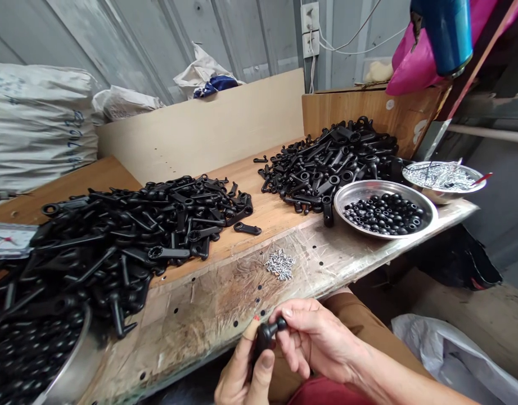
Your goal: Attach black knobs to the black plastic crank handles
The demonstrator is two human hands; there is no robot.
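Near the front edge of the workbench, my left hand (238,372) grips a black plastic crank handle (265,336) between thumb and fingers; a fingertip wears a pale covering with a red mark. My right hand (326,336) pinches the small round black knob (281,323) at the handle's end, thumb on top, other fingers curled below. Whether the knob is fixed to the handle I cannot tell. Just beyond my hands lies a small heap of silver screws or pins (280,264). A single crank handle (247,228) rests farther back.
Large piles of black crank handles lie at left (132,225) and back right (326,157). Black knobs fill a steel bowl (427,220) at right and a metal basin (84,343) at lower left. Another bowl (444,194) holds silver hardware. A blue power tool (446,36) hangs upper right.
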